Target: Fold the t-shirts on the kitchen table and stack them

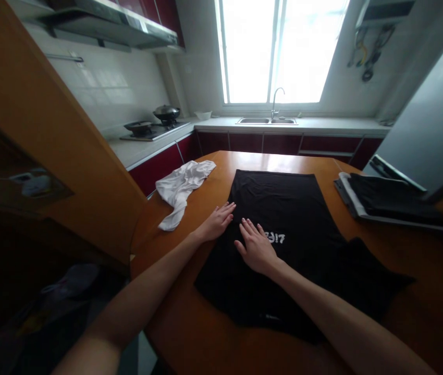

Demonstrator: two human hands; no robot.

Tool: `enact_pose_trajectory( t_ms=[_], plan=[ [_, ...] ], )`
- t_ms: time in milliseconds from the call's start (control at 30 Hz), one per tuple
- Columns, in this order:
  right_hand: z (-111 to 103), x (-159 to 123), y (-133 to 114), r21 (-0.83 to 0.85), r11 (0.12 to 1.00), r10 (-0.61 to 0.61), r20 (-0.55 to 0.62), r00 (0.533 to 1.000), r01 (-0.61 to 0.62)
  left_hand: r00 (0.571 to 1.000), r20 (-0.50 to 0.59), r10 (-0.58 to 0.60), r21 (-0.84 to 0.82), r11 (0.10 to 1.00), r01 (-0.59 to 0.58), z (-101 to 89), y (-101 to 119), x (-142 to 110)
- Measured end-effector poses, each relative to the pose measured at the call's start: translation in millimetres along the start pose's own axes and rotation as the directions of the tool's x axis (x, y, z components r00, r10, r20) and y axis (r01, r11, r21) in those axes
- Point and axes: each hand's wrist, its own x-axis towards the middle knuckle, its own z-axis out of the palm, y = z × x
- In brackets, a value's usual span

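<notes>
A black T-shirt (284,208) with small white print lies spread flat on an orange wooden table (362,250). My left hand (218,221) rests flat at the shirt's left edge, fingers stretched out, half on the cloth and half on the wood. My right hand (256,246) lies flat on the shirt just left of the white print, fingers spread. Neither hand grips anything. One sleeve sticks out at the shirt's right side near my right forearm.
A crumpled white garment (180,190) lies at the table's left edge. A stack of folded dark clothes (393,200) sits at the right. Behind are a counter with a sink (266,121), a stove with pans (153,127) and a bright window. A wooden panel stands at left.
</notes>
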Motion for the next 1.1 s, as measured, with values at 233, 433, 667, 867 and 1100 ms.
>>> enact_pose_trajectory(
  t_ms=[233, 433, 667, 867, 1100],
  plan=[
    [-1.4, -3.5, -2.7, -0.012, 0.995, -0.095, 0.026, 0.995, 0.096, 0.999, 0.037, -0.015, 0.1, 0.995, 0.011, 1.0, -5.7, -3.7],
    [2.3, -1.9, 3.0, -0.035, 0.995, 0.088, -0.04, 0.995, -0.09, 0.995, -0.09, -0.031, -0.005, 1.0, 0.031, -6.4, -14.0, -1.8],
    [-2.7, 1.5, 8.7, -0.038, 0.984, 0.173, -0.072, 0.982, -0.176, 0.939, -0.34, 0.056, -0.161, 0.98, -0.117, -18.2, -12.1, -4.7],
    [-2.3, 1.2, 14.3, -0.102, 0.966, 0.23, -0.086, 0.969, -0.238, 0.911, -0.318, 0.264, -0.21, 0.917, -0.339, -11.6, 8.3, -10.4],
    [0.8, 2.0, 21.1, -0.157, 0.952, 0.255, -0.075, 0.964, -0.264, 0.9, -0.175, 0.4, -0.033, 0.911, -0.411, 8.4, 26.5, -11.0]
  ],
)
